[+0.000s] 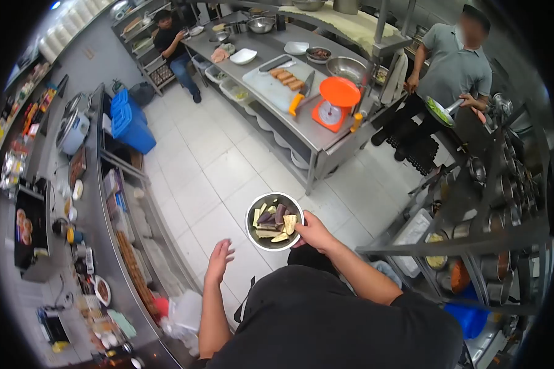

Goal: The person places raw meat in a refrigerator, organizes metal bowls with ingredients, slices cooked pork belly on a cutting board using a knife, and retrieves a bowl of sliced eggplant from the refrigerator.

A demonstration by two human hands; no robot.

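Note:
My right hand [314, 231] grips the rim of a round metal bowl [250, 232], its thumb over the edge. Inside lie several cut eggplant pieces [279, 215], some showing purple skin and others pale flesh. The bowl is held in front of my body, above the tiled floor. To the left of it, my left hand [219, 259] is raised with the fingers stretched out, apart from the bowl and holding nothing.
Ahead stands a steel table [268, 126] with a cutting board [261, 83], a knife [300, 95] and an orange scale [331, 114]. A counter [114, 270] runs along the left; racks of pans [492, 246] stand right. One person [458, 67] holds a frying pan [440, 112]; another [175, 52] sits far back.

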